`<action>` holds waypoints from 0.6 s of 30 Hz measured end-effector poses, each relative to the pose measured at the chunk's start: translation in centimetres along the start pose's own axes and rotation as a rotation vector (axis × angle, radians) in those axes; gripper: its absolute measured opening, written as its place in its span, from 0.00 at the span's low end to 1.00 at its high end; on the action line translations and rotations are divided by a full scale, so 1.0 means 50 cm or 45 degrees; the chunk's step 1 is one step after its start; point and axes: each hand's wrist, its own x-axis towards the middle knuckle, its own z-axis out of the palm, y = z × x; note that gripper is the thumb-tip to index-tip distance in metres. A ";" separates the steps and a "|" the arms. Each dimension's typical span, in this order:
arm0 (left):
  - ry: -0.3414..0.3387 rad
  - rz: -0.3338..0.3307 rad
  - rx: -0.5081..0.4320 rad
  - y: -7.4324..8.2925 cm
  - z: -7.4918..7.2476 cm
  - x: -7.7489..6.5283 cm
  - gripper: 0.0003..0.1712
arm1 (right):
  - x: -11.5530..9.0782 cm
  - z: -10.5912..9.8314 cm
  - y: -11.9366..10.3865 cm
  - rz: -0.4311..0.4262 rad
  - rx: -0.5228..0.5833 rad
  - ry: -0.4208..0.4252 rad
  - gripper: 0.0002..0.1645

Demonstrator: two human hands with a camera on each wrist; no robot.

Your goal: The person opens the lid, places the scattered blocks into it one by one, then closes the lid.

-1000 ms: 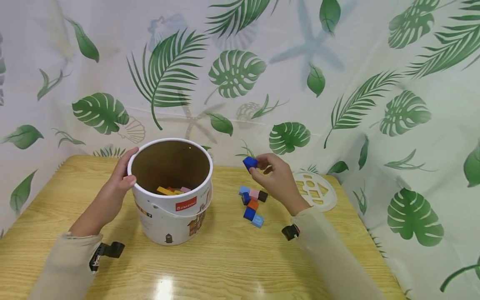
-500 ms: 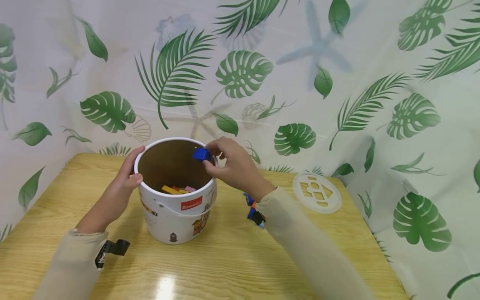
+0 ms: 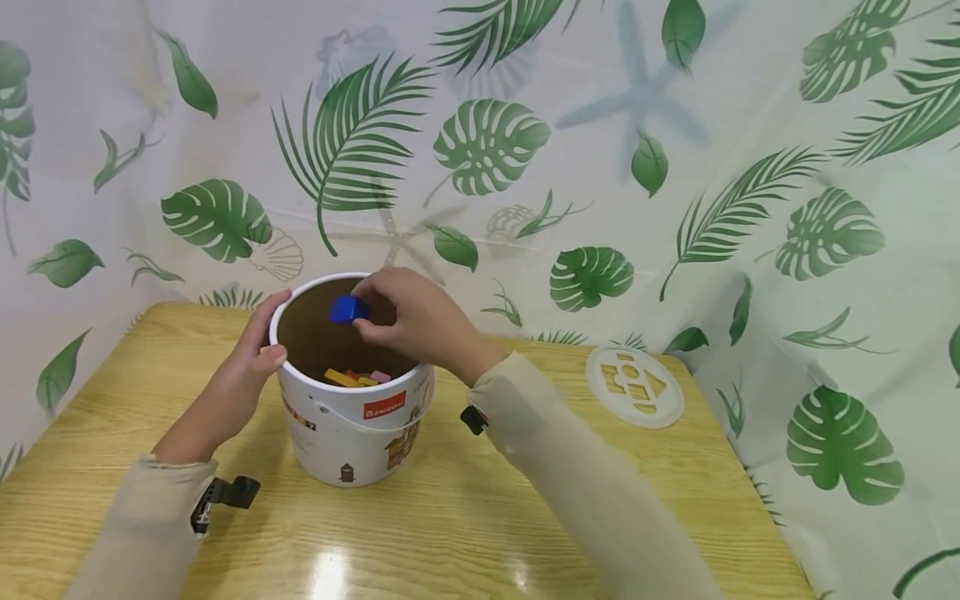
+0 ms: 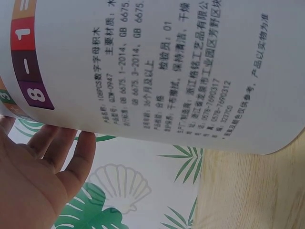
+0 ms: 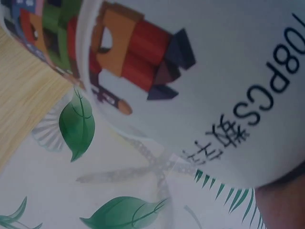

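My left hand [image 3: 243, 375] grips the left side of a white printed bucket [image 3: 352, 442], its thumb at the rim. Fingers [image 4: 78, 157] of that hand lie along the bucket's wall in the left wrist view. Over the bucket's mouth, my right hand [image 3: 420, 321] pinches a small blue block [image 3: 349, 310] between thumb and fingers. Several yellow, red and pink blocks [image 3: 348, 379] lie deep inside the bucket. Its printed wall [image 5: 224, 62] fills much of the right wrist view, where the blue block is out of sight.
A white round plate with cut-out shapes [image 3: 592, 375] lies at the right back of the wooden table [image 3: 420, 533]. Behind it hangs a leaf-patterned cloth [image 3: 480, 233]. The right sleeve [image 3: 592, 483] covers the spot where small coloured blocks lay.
My right hand has carried the blue block leftward from above the table to over the bucket's mouth. The left hand keeps its grip. The small blocks on the table have become hidden behind the right arm.
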 end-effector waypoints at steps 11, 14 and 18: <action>-0.011 -0.012 0.034 0.003 0.000 0.000 0.39 | 0.006 0.014 -0.009 0.015 0.097 -0.238 0.16; -0.012 -0.011 0.046 0.003 0.000 -0.002 0.39 | 0.007 0.017 -0.010 0.060 0.105 -0.273 0.17; -0.008 -0.007 0.033 0.004 -0.001 -0.002 0.38 | 0.008 0.019 -0.010 0.093 0.090 -0.285 0.18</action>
